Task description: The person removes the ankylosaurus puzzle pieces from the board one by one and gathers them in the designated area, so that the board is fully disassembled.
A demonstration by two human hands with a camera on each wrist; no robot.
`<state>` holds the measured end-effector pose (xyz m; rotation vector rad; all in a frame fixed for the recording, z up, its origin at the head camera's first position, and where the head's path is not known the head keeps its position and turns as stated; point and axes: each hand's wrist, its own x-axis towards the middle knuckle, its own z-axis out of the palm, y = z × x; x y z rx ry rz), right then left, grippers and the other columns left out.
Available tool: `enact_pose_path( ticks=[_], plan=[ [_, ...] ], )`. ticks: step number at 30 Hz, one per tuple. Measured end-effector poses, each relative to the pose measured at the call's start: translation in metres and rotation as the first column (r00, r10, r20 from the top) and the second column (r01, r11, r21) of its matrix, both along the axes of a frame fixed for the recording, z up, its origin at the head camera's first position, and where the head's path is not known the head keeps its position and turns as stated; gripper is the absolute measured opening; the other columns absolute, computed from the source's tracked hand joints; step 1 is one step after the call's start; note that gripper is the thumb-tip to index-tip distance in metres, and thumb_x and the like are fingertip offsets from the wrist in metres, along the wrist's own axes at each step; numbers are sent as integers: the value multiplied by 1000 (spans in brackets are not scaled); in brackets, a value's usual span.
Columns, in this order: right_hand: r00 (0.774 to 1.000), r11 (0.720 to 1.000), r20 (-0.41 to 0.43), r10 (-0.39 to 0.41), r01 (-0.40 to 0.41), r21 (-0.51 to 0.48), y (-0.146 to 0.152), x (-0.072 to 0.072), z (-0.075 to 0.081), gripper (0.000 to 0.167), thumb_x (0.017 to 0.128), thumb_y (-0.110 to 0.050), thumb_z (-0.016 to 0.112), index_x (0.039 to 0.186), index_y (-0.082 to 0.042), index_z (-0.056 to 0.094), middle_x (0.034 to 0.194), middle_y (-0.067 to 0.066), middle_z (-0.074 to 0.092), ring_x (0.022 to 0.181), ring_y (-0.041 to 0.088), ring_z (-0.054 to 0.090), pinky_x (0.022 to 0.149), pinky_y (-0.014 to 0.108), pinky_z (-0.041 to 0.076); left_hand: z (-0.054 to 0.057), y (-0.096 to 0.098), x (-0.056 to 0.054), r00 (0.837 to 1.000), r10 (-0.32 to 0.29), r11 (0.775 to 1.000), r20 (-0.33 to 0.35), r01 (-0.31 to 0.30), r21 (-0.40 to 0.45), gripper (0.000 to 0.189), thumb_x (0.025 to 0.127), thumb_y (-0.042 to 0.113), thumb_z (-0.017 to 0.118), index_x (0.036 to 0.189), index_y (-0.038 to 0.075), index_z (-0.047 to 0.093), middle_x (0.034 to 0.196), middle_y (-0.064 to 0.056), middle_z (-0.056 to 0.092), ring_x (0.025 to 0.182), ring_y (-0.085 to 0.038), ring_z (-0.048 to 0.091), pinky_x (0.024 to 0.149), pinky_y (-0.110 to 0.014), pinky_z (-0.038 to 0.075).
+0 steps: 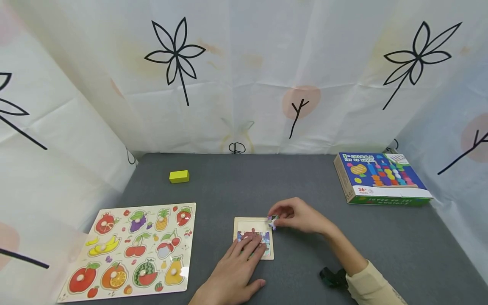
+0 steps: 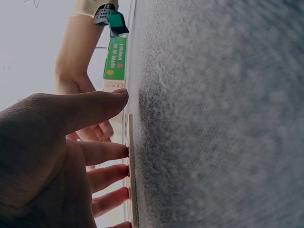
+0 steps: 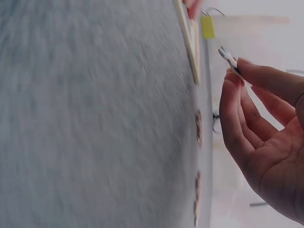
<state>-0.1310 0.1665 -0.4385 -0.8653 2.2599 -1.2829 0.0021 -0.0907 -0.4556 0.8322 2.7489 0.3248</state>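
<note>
A small wooden jigsaw frame (image 1: 253, 220) lies on the grey table, its lower part filled with joined pieces in red, purple and blue. My left hand (image 1: 238, 269) rests on these pieces with fingers spread and nearly straight, hiding part of the picture. In the left wrist view its fingertips (image 2: 124, 151) touch down along the board edge (image 2: 131, 142). Between thumb and forefinger, my right hand (image 1: 299, 216) pinches a jigsaw piece (image 1: 273, 222), mostly purple and white, beside the frame's upper right corner. The right wrist view shows this piece (image 3: 228, 58) edge-on, held above the table.
A fruit peg puzzle board (image 1: 126, 228) lies to the left. A yellow block (image 1: 179, 176) sits farther back. At the back right is a blue and green bead-set box (image 1: 385, 178). A black wrist device (image 1: 333, 277) is by the right sleeve. White printed curtains (image 1: 244, 76) surround the table.
</note>
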Motion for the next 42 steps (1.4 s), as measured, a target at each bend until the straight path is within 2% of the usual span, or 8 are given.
enact_pose_path(
  ticks=[6,17,26,32,38,42],
  plan=[
    [1000,999,1,-28,28,-41,24,-4,6,26,100,-8,77,124,0,76,115,19,80,91,8,73,80,22,61,1,0,1,1000,0,1000,-12,0,16,81,101,57,70,168,24,41,179,5,34,165,-23,33,133,-56,34],
    [991,992,-37,-127,126,-25,68,-11,12,22,101,-5,75,122,0,76,110,17,78,89,7,71,77,22,60,1,-1,2,999,-4,1000,-54,5,21,82,99,57,72,168,23,42,178,4,35,163,-24,35,132,-56,35],
    [983,983,-16,-181,180,-25,100,-11,7,23,102,-3,72,124,2,74,109,19,78,86,7,73,75,23,60,0,0,4,998,-2,1000,-62,3,22,82,99,56,72,167,22,42,177,4,37,162,-23,36,132,-56,36],
    [976,976,26,-218,218,22,117,-14,2,26,103,-6,72,126,4,73,108,19,78,86,7,73,76,24,61,1,0,4,997,-5,1000,-72,6,14,82,99,57,72,167,23,41,177,4,37,162,-23,36,132,-56,37],
    [975,977,72,-211,209,42,129,-20,-5,28,103,-5,70,127,10,70,107,22,77,87,4,74,77,26,65,1,0,3,998,-2,1000,-61,3,15,82,99,58,72,167,24,41,177,4,37,162,-23,36,132,-56,36],
    [978,981,70,-195,193,34,134,-21,-6,28,103,-3,70,126,13,70,104,23,77,86,3,74,76,27,66,1,0,4,997,-4,1000,-71,5,15,82,99,57,72,167,23,42,177,4,38,162,-23,37,131,-55,37]
  ],
)
